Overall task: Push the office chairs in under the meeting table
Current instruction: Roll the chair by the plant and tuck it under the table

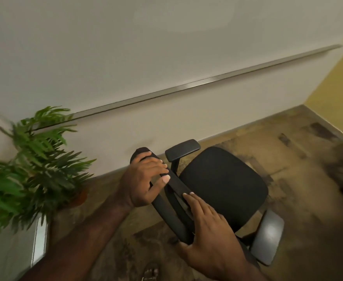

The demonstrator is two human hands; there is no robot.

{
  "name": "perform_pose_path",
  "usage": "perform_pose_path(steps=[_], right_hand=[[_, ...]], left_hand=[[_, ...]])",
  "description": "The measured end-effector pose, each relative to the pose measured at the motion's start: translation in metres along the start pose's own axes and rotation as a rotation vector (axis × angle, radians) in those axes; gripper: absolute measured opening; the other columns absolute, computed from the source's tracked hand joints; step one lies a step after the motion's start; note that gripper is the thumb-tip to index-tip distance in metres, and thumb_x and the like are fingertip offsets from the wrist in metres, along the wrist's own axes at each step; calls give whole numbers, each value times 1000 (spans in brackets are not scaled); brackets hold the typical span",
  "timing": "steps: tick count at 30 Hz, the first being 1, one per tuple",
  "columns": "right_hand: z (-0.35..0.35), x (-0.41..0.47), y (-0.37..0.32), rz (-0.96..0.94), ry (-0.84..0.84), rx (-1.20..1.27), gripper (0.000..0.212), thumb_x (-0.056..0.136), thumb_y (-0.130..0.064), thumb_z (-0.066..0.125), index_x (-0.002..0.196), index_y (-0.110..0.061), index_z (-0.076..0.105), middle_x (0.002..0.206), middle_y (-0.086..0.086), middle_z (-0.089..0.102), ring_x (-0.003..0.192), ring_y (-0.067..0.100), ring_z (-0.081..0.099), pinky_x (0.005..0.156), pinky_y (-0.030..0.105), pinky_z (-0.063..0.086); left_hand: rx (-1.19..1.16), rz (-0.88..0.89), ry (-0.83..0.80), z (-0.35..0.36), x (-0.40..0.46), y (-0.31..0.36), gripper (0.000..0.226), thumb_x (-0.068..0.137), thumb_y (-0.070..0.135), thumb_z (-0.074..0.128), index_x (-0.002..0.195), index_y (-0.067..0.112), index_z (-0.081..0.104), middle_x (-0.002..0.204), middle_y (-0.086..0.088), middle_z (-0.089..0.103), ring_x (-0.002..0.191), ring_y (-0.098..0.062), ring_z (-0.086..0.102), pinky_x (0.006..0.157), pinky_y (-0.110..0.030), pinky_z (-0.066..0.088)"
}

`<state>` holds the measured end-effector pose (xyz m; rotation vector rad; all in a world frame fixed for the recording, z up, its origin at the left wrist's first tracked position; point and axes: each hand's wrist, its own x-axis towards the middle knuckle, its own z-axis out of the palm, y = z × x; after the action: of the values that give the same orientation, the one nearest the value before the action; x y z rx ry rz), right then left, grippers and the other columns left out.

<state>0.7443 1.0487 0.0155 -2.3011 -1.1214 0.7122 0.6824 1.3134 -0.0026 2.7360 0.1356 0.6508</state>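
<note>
Both forearms reach in from the bottom edge and meet on the top of a black office chair (223, 185) seen from above and behind. Nearest the lens, the right hand (209, 234) lies along the lower part of the chair's backrest (167, 207), its fingers stretched nearly straight over the top edge and its thumb down against the near side of the frame. Its palm covers the rail, so a full wrap cannot be made out. Farther up the same rail, the left hand (146, 179) grips the backrest, fingers curled over the top toward the seat and thumb hooked beneath it.

Beyond the hands, the chair's black seat pad faces up. One black armrest (182, 150) stands just past the left hand's fingertips, and a second, grey-looking armrest (267, 238) shows on the chair's other side, to the right of the right hand.

Under the chair lies a mottled brown and tan carpet (300, 159). A pale wall (126, 57) runs behind it, crossed by a long metal rail (207, 82), and a yellow wall (338, 82) meets it at the right corner. At the left, a blurred leafy green plant (34, 159) stands in a pale planter (39, 240), close beside the left forearm. No meeting table is in view.
</note>
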Motion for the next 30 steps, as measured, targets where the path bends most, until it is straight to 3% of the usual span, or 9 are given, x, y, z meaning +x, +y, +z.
perform_pose_path(steps=[5, 13, 18, 23, 30], right_hand=[[11, 9, -26, 57, 145, -37, 113, 71, -86, 59, 164, -57, 2, 174, -30, 18, 152, 4, 35, 122, 39, 36], [5, 12, -33, 171, 168, -33, 108, 74, -70, 69, 163, -58, 11, 169, -25, 33, 141, 5, 47, 112, 41, 52], [-6, 13, -26, 243, 216, -6, 100, 76, -69, 70, 161, -56, 19, 157, -21, 48, 128, 6, 55, 101, 34, 58], [-24, 14, -8, 323, 296, 21, 97, 75, -69, 73, 160, -54, 27, 147, -23, 55, 122, 5, 61, 94, 29, 62], [-51, 25, 18, 388, 351, 37, 99, 75, -67, 73, 163, -53, 29, 150, -24, 56, 121, 5, 61, 93, 25, 61]], left_hand=[[-68, 117, 2, -3, 22, -27, 40, 100, 43, 52, 102, 16, 82, 109, 2, 80, 108, -16, 73, 115, -48, 42], [-138, 246, 52, 16, 49, -37, 58, 107, 54, 37, 94, 17, 79, 95, 3, 79, 94, -18, 72, 109, -42, 45], [-152, 262, 15, 36, 76, -32, 61, 108, 59, 36, 93, 18, 79, 92, 3, 79, 91, -17, 70, 109, -34, 38], [-192, 331, -19, 62, 118, -17, 60, 110, 59, 33, 88, 22, 75, 83, 5, 73, 83, -16, 65, 107, -37, 41], [-204, 407, -39, 97, 165, -6, 60, 111, 54, 33, 83, 20, 74, 78, 4, 71, 78, -19, 63, 106, -41, 45]])
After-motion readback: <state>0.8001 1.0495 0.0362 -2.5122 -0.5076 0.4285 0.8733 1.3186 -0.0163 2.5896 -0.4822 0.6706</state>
